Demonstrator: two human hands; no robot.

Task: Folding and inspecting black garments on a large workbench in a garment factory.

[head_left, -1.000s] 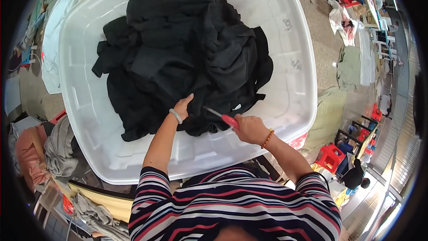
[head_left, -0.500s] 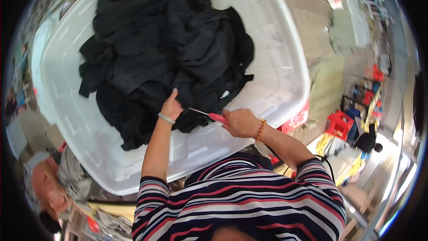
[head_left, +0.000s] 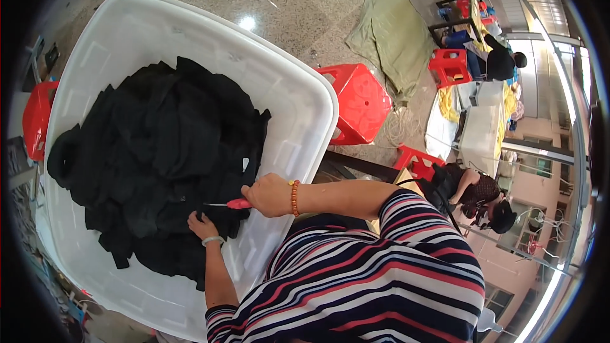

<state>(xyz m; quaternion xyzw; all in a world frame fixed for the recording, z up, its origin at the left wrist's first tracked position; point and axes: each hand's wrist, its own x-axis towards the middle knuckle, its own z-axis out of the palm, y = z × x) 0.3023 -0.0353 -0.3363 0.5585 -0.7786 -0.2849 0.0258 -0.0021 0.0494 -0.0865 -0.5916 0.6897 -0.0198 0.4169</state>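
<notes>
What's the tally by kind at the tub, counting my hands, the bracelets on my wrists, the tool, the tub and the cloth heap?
Hands: 2 (left hand, right hand)
Bracelets: 2 (pale bangle, orange beads)
Red-handled tool: 1
White tub: 1
Black cloth heap: 1, its pieces uncountable
Total: 7

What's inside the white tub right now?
In the white tub: heaped black fabric showing a small white patch; the right hand holds a red-handled tool there. Whatever lies beneath the heap is covered.
</notes>
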